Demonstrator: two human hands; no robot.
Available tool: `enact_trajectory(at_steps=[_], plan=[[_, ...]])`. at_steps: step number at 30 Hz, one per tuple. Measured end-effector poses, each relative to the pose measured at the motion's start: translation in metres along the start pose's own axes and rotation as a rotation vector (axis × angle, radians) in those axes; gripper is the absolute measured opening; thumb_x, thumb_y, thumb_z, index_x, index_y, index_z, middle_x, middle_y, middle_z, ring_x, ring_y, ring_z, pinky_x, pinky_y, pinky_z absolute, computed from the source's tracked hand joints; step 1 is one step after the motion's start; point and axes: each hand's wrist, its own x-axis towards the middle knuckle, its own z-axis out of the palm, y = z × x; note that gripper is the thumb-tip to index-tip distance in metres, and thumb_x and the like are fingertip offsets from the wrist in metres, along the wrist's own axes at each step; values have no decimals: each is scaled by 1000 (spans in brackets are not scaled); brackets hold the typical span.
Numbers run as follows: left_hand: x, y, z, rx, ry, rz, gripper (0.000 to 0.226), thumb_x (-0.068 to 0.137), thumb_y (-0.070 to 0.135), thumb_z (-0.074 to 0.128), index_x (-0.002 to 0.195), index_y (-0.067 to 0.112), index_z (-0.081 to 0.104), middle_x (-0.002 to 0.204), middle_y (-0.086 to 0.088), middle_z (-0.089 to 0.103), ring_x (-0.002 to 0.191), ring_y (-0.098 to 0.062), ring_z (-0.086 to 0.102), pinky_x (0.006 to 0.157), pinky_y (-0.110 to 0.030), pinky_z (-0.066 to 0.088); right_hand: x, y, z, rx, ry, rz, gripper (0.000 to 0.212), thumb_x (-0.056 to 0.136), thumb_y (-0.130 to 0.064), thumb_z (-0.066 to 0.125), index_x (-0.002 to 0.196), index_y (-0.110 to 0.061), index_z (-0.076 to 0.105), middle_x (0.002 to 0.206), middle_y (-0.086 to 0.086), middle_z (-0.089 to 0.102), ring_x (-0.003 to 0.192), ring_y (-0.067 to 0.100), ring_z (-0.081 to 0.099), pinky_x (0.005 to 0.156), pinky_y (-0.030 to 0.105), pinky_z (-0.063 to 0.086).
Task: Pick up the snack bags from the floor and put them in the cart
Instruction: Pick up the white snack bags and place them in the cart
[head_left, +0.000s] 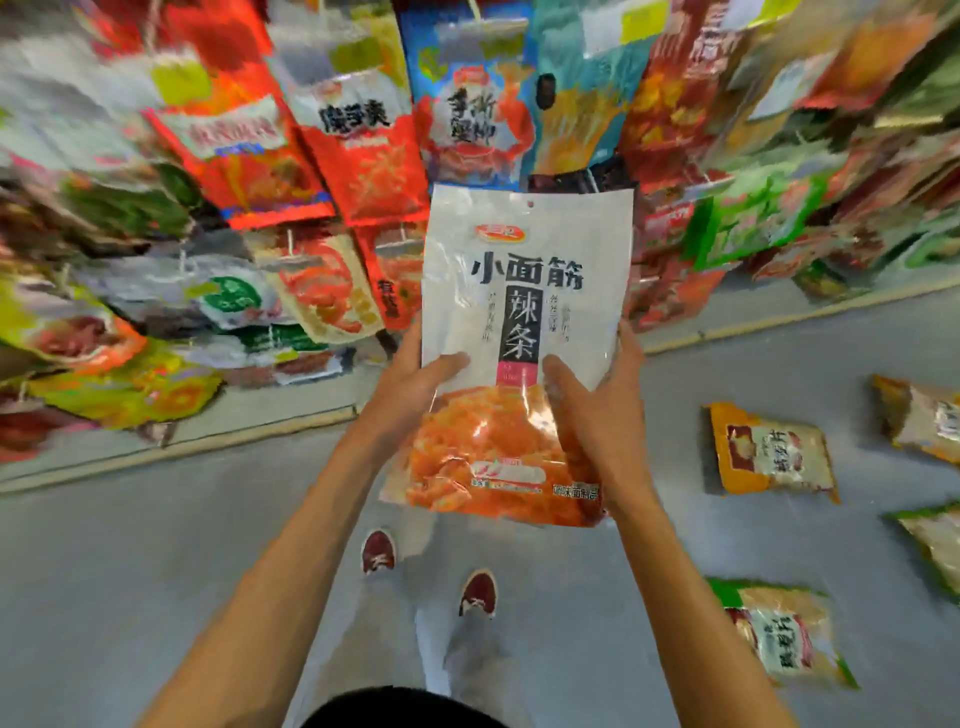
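**One snack bag held up in both hands, four more on the floor**

On my far left and across the top I see racks of hanging packets (311, 130), badly smeared by blur, so I read little on them. Below them the grey floor (156, 571) runs across the view.

Both bare forearms reach up from the bottom edge towards the middle. The left hand (410, 384) grips the left edge of the white and orange snack bag (524, 291). Its thumb lies flat across the front of the bag, and its fingers are tucked behind where I cannot see them. The bag stands upright in the air facing me, well above the floor, with its white printed half on top and its orange half below. The right hand (602, 415) holds the bag's right side the same way: thumb pressed on the front, fingers curled round the edge and behind.

Straight below the bag are two dark red shoes (378, 552), planted on the floor.

To the right, four bags lie flat on the floor, apart from one another:
- an orange-edged bag (769, 449), nearest the right hand
- a green-edged bag (779, 634), closer to me
- a brown-topped bag (919, 415), near the frame's right edge
- a pale bag (935, 540), cut off by the frame's right edge
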Motion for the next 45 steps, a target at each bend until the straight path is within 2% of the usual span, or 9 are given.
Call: enact_trajectory(at_steps=[7,13,16,23,29,32,36,40,45], plan=[[-93,6,-127,-54,369,136,60,95,8,62,145,32,40,128,13,63,112,-5,64,91,-26,55,-54,-76,110,43,-344,-240,78,79,-39,74,146,-33,35,137,-14,54,122,4,54,104,34,47],[-226,-20,-236,-178,727,138,59,89,18,66,133,47,43,125,15,66,110,-10,67,90,-37,58,-162,-135,218,64,-659,-422,71,82,-36,74,143,-36,37,130,-32,50,123,-5,50,102,27,44],[-308,-43,-280,-233,883,141,60,90,14,66,139,38,41,126,9,65,105,-11,69,74,-25,60,-240,-153,264,31,-811,-499,71,81,-40,72,142,-38,36,133,-23,51,122,2,52,100,33,47],[-508,-108,-347,-291,1252,120,53,94,9,62,137,33,41,117,15,64,96,3,66,72,-13,53,-435,-177,343,33,-1185,-671,68,87,-33,71,143,-43,33,124,-35,49,109,-16,50,84,4,39],[-642,-167,-373,-390,1505,64,57,91,14,66,135,41,42,122,12,65,109,-14,66,96,-41,55,-582,-174,396,21,-1494,-691,80,81,-43,73,149,-36,32,139,-17,54,122,2,57,105,43,47],[-687,-192,-377,-426,1599,45,59,92,12,65,136,43,41,116,23,63,107,-4,65,94,-32,53,-637,-167,416,-40,-1611,-682,84,80,-44,74,151,-36,28,138,-19,55,117,-6,58,105,36,47],[-730,-229,-386,-474,1711,4,63,91,15,66,139,47,40,125,25,59,116,0,60,102,-32,48,-694,-156,445,-119,-1700,-760,80,87,-34,73,152,-30,29,130,-26,52,102,-23,53,87,2,39],[-764,-259,-413,-515,1772,-31,65,92,8,63,144,37,37,106,34,62,89,17,63,70,-6,49,-745,-147,483,-192,-1770,-757,86,80,-52,71,152,-33,28,146,-14,48,124,5,54,108,33,43],[-800,-293,-480,-584,1776,-97,62,92,12,64,138,48,39,113,22,66,97,-3,70,77,-29,59,-806,-144,546,-242,-1794,-718,80,86,-42,72,151,-34,27,141,-15,52,118,7,57,98,26,43]])
